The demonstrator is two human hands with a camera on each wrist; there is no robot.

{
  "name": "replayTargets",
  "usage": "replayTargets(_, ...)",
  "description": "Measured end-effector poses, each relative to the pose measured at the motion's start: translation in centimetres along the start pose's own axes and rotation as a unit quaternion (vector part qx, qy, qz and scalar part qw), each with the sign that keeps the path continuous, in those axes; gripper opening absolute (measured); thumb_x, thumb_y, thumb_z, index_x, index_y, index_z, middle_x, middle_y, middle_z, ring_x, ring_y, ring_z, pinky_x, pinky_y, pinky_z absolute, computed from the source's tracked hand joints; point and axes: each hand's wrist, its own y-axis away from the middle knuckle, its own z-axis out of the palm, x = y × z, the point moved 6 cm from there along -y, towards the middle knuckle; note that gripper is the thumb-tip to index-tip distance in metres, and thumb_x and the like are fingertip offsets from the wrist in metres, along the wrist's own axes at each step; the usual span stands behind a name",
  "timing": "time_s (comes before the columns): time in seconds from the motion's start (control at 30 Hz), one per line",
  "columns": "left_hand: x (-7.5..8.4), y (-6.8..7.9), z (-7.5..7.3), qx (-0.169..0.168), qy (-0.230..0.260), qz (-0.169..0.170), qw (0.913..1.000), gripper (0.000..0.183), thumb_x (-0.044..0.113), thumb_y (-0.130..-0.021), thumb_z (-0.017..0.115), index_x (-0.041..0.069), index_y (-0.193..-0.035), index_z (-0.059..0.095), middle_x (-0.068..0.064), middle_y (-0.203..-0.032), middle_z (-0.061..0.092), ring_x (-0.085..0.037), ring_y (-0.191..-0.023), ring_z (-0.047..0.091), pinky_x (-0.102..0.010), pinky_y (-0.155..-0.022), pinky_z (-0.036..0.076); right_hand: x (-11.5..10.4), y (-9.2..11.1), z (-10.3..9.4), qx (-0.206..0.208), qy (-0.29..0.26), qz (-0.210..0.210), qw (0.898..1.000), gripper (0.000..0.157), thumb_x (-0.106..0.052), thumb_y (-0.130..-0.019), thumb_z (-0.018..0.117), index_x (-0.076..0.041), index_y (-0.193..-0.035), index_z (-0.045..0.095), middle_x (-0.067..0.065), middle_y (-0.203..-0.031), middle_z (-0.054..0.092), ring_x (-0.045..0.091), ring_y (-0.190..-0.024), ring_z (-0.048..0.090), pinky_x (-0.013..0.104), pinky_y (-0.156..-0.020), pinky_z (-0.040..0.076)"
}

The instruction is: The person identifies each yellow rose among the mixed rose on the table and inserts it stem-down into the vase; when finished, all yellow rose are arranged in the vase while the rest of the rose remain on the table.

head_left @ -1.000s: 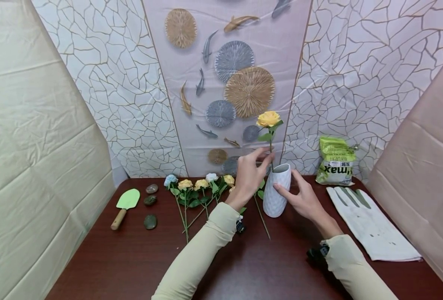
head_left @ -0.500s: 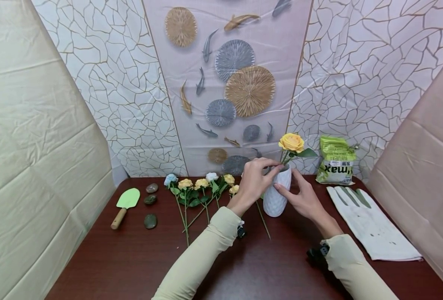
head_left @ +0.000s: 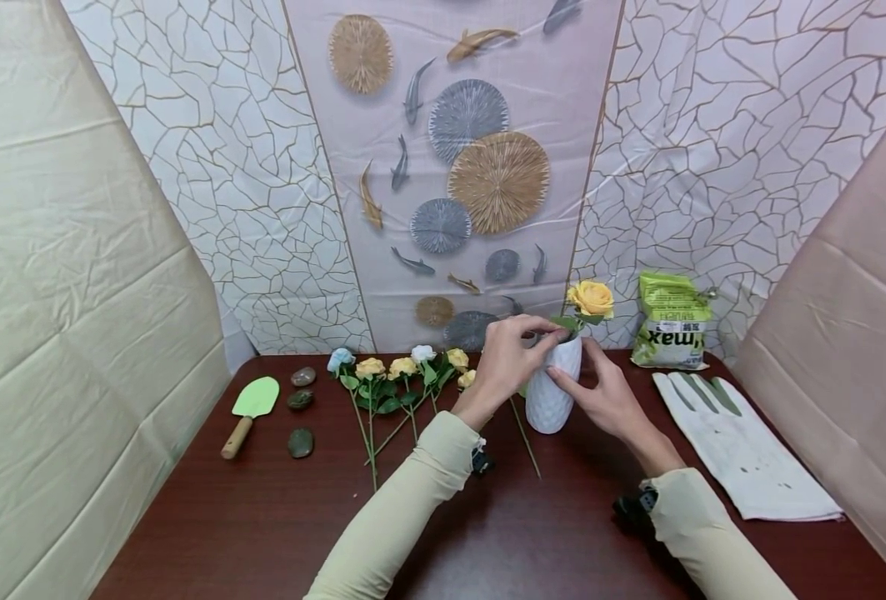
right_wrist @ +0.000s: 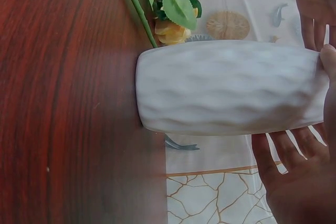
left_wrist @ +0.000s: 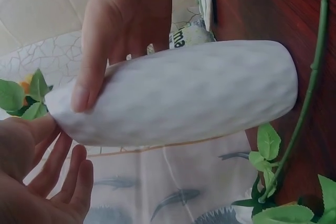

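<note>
A white textured vase (head_left: 551, 396) stands on the brown table, leaning slightly, its mouth at the top. My right hand (head_left: 609, 398) grips its upper part, thumb on the near side and fingers around the other. In the left wrist view that thumb presses the vase wall (left_wrist: 199, 93) just below the rim. A yellow rose (head_left: 591, 298) rises from the mouth, its lower stem hidden inside. My left hand (head_left: 506, 360) pinches it at the rim with thumb and forefinger. The other fingers of the left hand (left_wrist: 39, 177) are spread in the left wrist view.
Left of the vase lie several yellow roses (head_left: 402, 367), a blue rose (head_left: 341, 359) and a white rose (head_left: 423, 354). A green trowel (head_left: 257, 398) and stones (head_left: 301, 442) are farther left. At the right are a green-and-white bag (head_left: 670, 325) and work gloves (head_left: 743, 450).
My left hand has come down and rightward to the vase's rim, lowering the rose's stem into the mouth. The bloom now sits close above it. The right hand keeps its hold.
</note>
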Motion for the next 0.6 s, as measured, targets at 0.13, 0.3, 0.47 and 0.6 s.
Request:
replayTargets(0.13,-1.1,0.7,-1.2,0.002,0.02,-0.005,0.9998,0.015,0.031,-0.097,0.069,0.024,-0.105,0.079,0.011,-0.101,0.077,-0.001,-0.093,0.069,-0.025,-0.084,0.06,-0.3,0.0,0.3,-0.003,0.0,0.001,1.0,0.057,-0.036,-0.095,0.07,-0.025,-0.146,0.045,0.005,-0.122,0.068,0.017,-0.11,0.064,0.021,-0.086,0.054)
replayTargets(0.3,-3.6,2.5,-3.5,0.022,0.027,-0.023,0.9991,0.015,0.032,-0.097,0.069,0.023,-0.104,0.079,0.011,-0.096,0.077,-0.002,-0.083,0.071,-0.023,-0.076,0.06,-0.5,-0.2,0.6,-0.006,0.002,0.006,1.0,0.058,-0.038,-0.095,0.07,-0.025,-0.146,0.045,0.005,-0.119,0.068,0.018,-0.109,0.065,0.03,-0.088,0.056)
replayTargets(0.47,-6.9,5.6,-4.6,-0.016,0.03,-0.081,0.9962,0.017,0.029,-0.098,0.068,0.025,-0.112,0.074,0.007,-0.093,0.077,-0.007,-0.077,0.071,-0.02,-0.068,0.058,-0.3,-0.1,0.5,-0.003,0.009,0.012,1.0,0.058,-0.039,-0.095,0.07,-0.024,-0.145,0.046,0.005,-0.117,0.069,0.018,-0.108,0.065,0.029,-0.088,0.055)
replayTargets(0.6,-9.1,8.0,-4.3,-0.1,-0.001,-0.15,0.9836,0.015,0.024,-0.096,0.07,0.019,-0.109,0.074,0.004,-0.092,0.075,-0.006,-0.078,0.069,-0.022,-0.069,0.057,-0.2,0.1,0.2,0.002,0.008,0.013,1.0,0.057,-0.038,-0.095,0.07,-0.024,-0.144,0.046,0.005,-0.117,0.069,0.019,-0.109,0.064,0.026,-0.088,0.054)
